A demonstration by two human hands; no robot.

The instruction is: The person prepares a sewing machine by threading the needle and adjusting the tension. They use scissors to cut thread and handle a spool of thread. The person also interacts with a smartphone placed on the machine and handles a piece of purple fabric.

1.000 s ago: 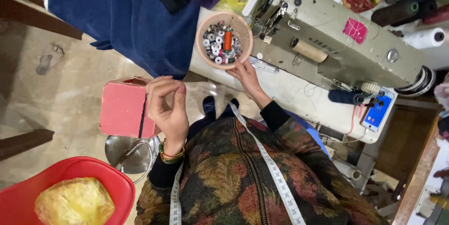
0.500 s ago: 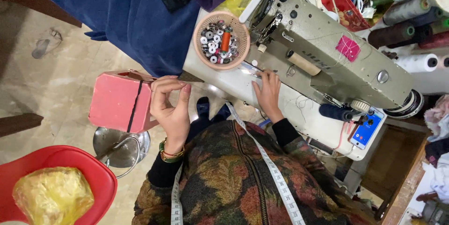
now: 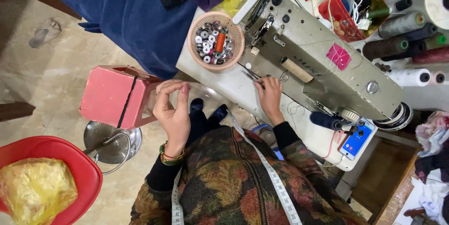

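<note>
The right hand [image 3: 270,95] pinched small scissors [image 3: 251,73] on the sewing machine [image 3: 322,61] bed, at five o'clock from the bobbin basket [image 3: 216,41]. The left hand [image 3: 173,112] pinched shut, maybe on thread; I cannot tell. Snipping seemed underway.

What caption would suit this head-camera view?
Right hand on small scissors at a sewing machine; left hand raised, fingertips pinched.

Sewing machine [image 3: 322,61]: matt grey-green painted metal. Bobbin basket [image 3: 216,41]: pink woven plastic, shiny metal bobbins inside. Navy fabric [image 3: 135,14]: soft matt cloth. Red chair seat [image 3: 70,159]: glossy plastic. Measuring tape [image 3: 266,169]: smooth.
</note>
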